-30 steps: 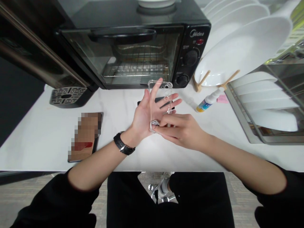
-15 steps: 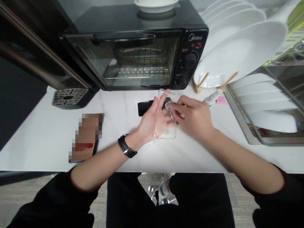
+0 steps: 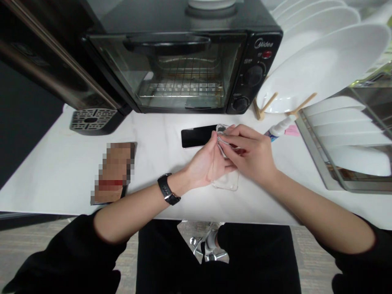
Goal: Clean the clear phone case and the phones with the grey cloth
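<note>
My left hand (image 3: 206, 162) supports a clear phone case (image 3: 229, 182) above the counter, its fingers curled round behind it. My right hand (image 3: 253, 152) is closed in a pinch on a small whitish wipe (image 3: 221, 141), pressed against the upper part of the case. The fingers hide much of the wipe and the middle of the case. Just behind my left hand a black phone (image 3: 197, 138) lies on the white counter (image 3: 153, 163). A white spray bottle (image 3: 281, 125) with a blue label is beyond my right hand, partly covered by it.
A black toaster oven (image 3: 183, 73) stands at the back. White plates (image 3: 321, 69) lean in a wooden rack at right, beside a metal dish rack (image 3: 324, 171). A pink item (image 3: 292, 130) lies by the bottle. A blurred flat device (image 3: 131, 163) and a drip tray (image 3: 92, 119) are left.
The camera view has shifted slightly. My left fingers have folded in, and the case has tilted and sits a little lower. My right hand still presses the wipe on it.
</note>
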`<state>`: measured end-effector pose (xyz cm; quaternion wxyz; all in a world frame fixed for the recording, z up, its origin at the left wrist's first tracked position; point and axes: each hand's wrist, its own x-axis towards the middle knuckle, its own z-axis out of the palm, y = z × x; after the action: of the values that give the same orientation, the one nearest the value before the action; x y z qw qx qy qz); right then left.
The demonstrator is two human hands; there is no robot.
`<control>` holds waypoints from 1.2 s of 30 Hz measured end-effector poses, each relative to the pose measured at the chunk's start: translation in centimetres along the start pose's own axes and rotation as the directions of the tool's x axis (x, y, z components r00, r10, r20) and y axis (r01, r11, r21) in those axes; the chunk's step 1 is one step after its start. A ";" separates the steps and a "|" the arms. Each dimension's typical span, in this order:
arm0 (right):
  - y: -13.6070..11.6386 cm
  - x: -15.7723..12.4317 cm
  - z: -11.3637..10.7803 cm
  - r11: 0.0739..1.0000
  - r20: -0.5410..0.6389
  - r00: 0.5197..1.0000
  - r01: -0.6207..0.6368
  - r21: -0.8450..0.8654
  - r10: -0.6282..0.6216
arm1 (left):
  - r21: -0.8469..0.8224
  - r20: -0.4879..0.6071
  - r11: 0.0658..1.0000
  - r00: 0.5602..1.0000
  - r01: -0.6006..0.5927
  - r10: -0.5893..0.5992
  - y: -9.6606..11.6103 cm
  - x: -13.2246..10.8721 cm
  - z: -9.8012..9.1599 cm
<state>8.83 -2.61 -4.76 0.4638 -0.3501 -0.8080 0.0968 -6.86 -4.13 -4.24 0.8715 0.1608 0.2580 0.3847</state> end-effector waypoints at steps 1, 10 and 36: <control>-0.2 -0.1 0.0 0.999 0.022 0.999 0.042 0.021 -0.043 | -0.023 0.006 0.999 0.999 -0.033 0.033 0.3 -0.2 0.0; -1.6 -0.2 -0.4 0.911 0.261 0.877 0.412 0.025 -0.404 | 0.044 -0.041 0.957 0.956 -0.288 0.290 2.6 -0.8 0.0; -0.9 -0.2 0.6 0.993 -0.026 0.998 -0.047 0.109 0.050 | -0.015 -0.016 0.996 0.996 -0.083 0.083 0.7 -0.5 0.3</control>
<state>8.04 -3.32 -4.81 0.4912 -0.3454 -0.7860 0.1468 -7.36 -4.04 -3.48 0.8540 0.1619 0.2548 0.4238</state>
